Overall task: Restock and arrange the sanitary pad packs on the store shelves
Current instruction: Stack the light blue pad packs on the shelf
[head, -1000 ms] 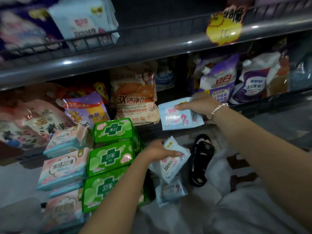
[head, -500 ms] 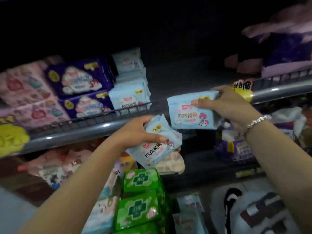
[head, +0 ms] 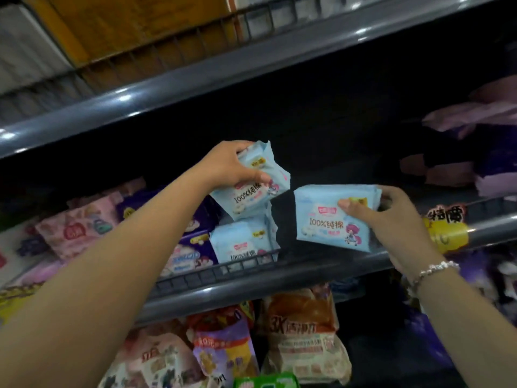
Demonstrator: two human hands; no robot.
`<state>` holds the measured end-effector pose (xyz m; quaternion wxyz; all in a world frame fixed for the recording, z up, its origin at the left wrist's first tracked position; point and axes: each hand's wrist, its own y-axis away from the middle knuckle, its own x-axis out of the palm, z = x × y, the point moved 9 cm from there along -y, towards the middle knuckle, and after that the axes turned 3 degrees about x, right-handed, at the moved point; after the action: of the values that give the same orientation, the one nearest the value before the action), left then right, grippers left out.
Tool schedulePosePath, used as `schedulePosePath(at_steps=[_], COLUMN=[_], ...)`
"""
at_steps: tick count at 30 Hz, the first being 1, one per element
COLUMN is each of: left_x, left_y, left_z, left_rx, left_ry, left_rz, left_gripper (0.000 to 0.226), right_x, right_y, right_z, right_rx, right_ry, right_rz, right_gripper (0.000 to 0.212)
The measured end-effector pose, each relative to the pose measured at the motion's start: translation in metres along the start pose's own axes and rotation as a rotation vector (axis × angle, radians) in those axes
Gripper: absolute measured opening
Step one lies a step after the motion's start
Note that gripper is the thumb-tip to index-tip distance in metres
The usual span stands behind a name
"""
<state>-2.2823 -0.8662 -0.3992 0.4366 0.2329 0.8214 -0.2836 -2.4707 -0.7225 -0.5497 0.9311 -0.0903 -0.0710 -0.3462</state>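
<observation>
My left hand [head: 232, 163] grips a light blue pad pack [head: 251, 189], tilted, just above a matching light blue pack [head: 242, 242] standing on the middle shelf [head: 251, 289]. My right hand [head: 391, 219] holds a second light blue pad pack [head: 333, 219] by its right end, over the dark gap of the same shelf, right of the stack. Purple pad packs [head: 193, 247] and pink pad packs [head: 75, 228] stand to the left on that shelf.
A wire guard rail [head: 212, 271] runs along the shelf front. A yellow price tag [head: 444, 231] hangs at the right. Purple bags [head: 481, 169] lie at the far right. Detergent pouches [head: 302, 340] fill the shelf below; a green pack [head: 265, 381] shows at the bottom.
Both hands rose and moved in toward the middle shelf with their packs. The left pack now sits over the light blue stack; the right pack hangs over the gap beside it.
</observation>
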Motion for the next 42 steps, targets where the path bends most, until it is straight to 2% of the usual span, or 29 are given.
schedulePosePath(at_steps=[4, 8, 13, 20, 26, 30, 31, 33, 36, 39, 42], left_x=[0.012, 0.035, 0.049, 0.046, 0.044, 0.032, 0.033, 0.046, 0.072, 0.085, 0.082], left_y=[-0.055, -0.096, -0.130, -0.137, -0.122, -0.104, -0.096, -0.074, -0.044, -0.034, -0.032], left_z=[0.025, 0.062, 0.110, 0.126, 0.127, 0.089, 0.072, 0.037, 0.002, -0.011, -0.013], left_rx=[-0.035, -0.064, -0.133, -0.168, -0.143, -0.012, 0.061, 0.189, 0.282, 0.291, 0.297], left_ry=[-0.157, -0.148, -0.327, -0.415, -0.388, -0.047, 0.007, -0.014, -0.135, -0.174, -0.146], left_rz=[0.012, 0.019, 0.075, 0.125, 0.107, -0.001, 0.024, 0.203, 0.447, 0.504, 0.473], left_gripper=[0.088, 0.089, 0.094, 0.093, 0.088, 0.065, 0.058, 0.053, 0.074, 0.086, 0.086], right_x=[0.014, 0.029, 0.047, 0.059, 0.059, 0.058, 0.058, 0.058, 0.058, 0.061, 0.063], right_y=[-0.007, -0.014, -0.024, -0.030, -0.026, -0.022, -0.021, -0.018, -0.014, -0.010, -0.010], right_z=[-0.010, -0.025, -0.034, -0.039, -0.039, -0.033, -0.031, -0.025, -0.012, 0.002, 0.004], right_rx=[-0.011, 0.008, -0.001, -0.030, -0.045, -0.078, -0.090, -0.115, -0.186, -0.258, -0.293], right_ry=[-0.067, -0.119, -0.133, -0.119, -0.133, -0.137, -0.144, -0.163, -0.132, -0.133, -0.077], right_rz=[-0.011, -0.015, 0.005, 0.007, -0.005, -0.025, -0.028, -0.030, -0.033, -0.009, 0.019], right_gripper=[0.068, 0.062, 0.067, 0.061, 0.064, 0.066, 0.064, 0.056, 0.052, 0.056, 0.067])
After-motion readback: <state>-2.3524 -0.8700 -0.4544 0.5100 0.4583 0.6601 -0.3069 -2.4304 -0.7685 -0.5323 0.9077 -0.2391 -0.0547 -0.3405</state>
